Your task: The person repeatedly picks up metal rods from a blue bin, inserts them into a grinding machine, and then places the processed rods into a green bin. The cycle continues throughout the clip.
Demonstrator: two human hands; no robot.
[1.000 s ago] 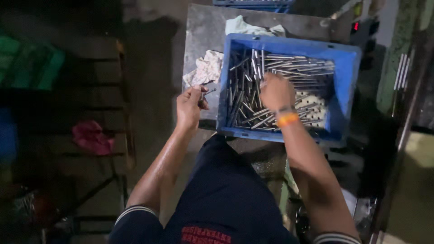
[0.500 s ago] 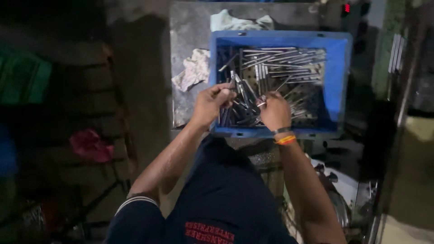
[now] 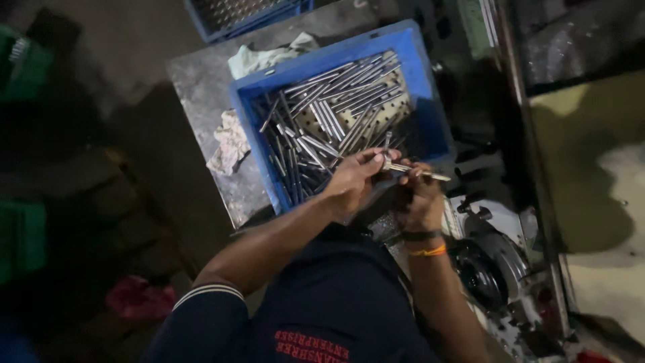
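Observation:
A blue plastic crate (image 3: 422, 81) full of several thin metal rods (image 3: 322, 121) stands on a grey metal table (image 3: 195, 87). My left hand (image 3: 353, 180) and my right hand (image 3: 420, 198) meet over the crate's near right corner. Together they hold a small bundle of metal rods (image 3: 410, 168) that points to the right. My left fingers pinch the bundle's left end, and my right hand grips it from below. An orange band and a dark band circle my right wrist.
A crumpled rag (image 3: 230, 141) lies on the table left of the crate, and a pale cloth (image 3: 259, 59) lies behind it. A second blue crate (image 3: 242, 17) sits at the far edge. A dark machine (image 3: 494, 262) stands at the right.
Both hands have come out of the crate toward its near right corner, now holding a few rods between them. The view has tilted and shifted.

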